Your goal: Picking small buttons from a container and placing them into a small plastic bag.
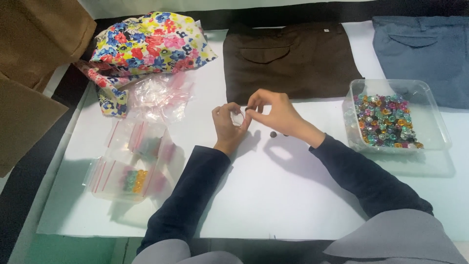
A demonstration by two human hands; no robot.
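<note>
On the near left of the white surface lie small zip bags, some holding coloured beads. At mid-surface the left hand pinches a clear little bag, while the right hand closes its fingertips on a small dark bead at the bag's mouth. Right sits a clear tub of beads. Farther off lie brown trousers and a floral cloth.

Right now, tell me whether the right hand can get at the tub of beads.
Probably yes. The right hand is busy pinching a small dark bead against the left hand, but only bare white table lies between it and the open clear tub of beads.
</note>
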